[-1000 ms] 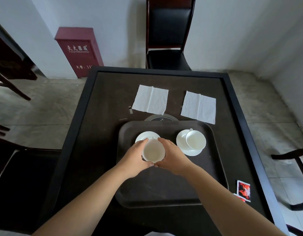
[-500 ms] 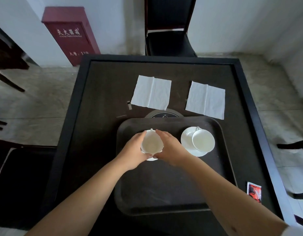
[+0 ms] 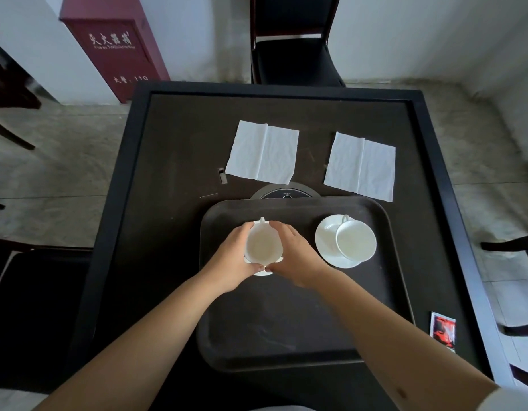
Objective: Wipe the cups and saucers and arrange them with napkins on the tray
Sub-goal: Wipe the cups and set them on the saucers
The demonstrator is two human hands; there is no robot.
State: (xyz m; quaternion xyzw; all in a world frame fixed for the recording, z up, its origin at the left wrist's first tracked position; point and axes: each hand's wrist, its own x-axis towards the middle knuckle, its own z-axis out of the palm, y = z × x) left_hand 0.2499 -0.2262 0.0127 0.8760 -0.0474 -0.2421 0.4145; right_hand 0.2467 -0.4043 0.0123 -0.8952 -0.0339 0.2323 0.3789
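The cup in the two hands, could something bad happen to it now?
Maybe. Both hands, left hand and right hand, wrap the cup over its saucer, which is almost hidden, so the cup could come down off-centre and tip or chip. The second cup already sits toward the right edge of its saucer; bumping the tray might slide it off. The napkins are not on the tray yet, so reaching over the cups could knock one.

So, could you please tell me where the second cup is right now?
In the head view, the second cup sits on its saucer at the tray's far right, untouched.
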